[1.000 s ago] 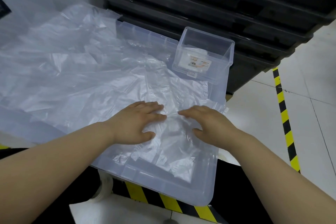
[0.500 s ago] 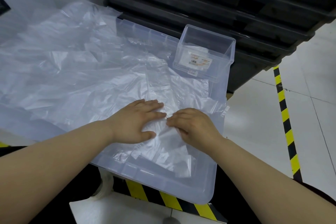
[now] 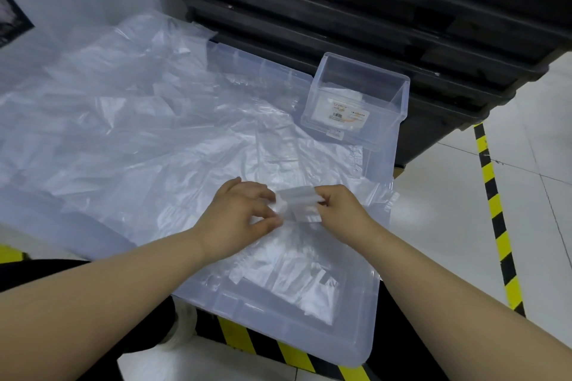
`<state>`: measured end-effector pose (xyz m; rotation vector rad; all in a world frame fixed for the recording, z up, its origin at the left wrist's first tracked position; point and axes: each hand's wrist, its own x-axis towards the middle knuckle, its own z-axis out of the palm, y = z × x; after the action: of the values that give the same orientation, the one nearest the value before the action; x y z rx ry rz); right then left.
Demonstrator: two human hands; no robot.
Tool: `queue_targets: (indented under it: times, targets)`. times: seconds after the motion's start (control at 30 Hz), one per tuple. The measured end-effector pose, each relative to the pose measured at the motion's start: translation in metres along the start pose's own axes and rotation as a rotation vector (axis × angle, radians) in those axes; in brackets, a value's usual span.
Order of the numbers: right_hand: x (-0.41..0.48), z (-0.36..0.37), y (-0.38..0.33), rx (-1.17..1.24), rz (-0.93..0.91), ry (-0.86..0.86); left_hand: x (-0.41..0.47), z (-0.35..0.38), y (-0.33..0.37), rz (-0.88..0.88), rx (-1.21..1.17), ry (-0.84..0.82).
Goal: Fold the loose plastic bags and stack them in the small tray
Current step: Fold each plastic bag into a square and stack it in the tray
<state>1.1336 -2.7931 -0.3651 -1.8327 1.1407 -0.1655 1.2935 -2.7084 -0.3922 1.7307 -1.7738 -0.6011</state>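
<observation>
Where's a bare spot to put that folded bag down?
Bare: near corner of the big clear lid, between the loose bags and the striped floor tape; the small tray has room too. Left and middle are covered.

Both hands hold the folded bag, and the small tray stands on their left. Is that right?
The left hand and right hand do hold the folded bag, but the head view shows the small tray beyond them on the right.
</observation>
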Motion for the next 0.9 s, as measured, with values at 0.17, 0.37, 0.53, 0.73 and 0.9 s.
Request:
queue_targets:
  times: [0.17, 0.37, 0.53, 0.73, 0.9]
  targets:
    - [0.02, 0.005, -0.012, -0.081, 0.114, 0.025, 0.0, -0.001, 0.0, -0.092, 0.103, -0.023]
    - [0.033, 0.005, -0.02, -0.162, 0.234, 0.036, -0.008, -0.007, -0.001, 0.075, 0.312, 0.146]
    - [0.033, 0.006, -0.024, -0.178, 0.254, 0.034, -0.023, 0.002, -0.002, 0.318, 0.52, -0.16]
    - [0.03, 0.001, -0.022, -0.14, 0.214, 0.03, -0.018, -0.006, -0.002, 0.186, 0.667, -0.397]
    - [0.019, -0.017, -0.017, -0.06, 0.249, 0.022, -0.017, -0.01, 0.006, 0.142, 0.56, -0.549]
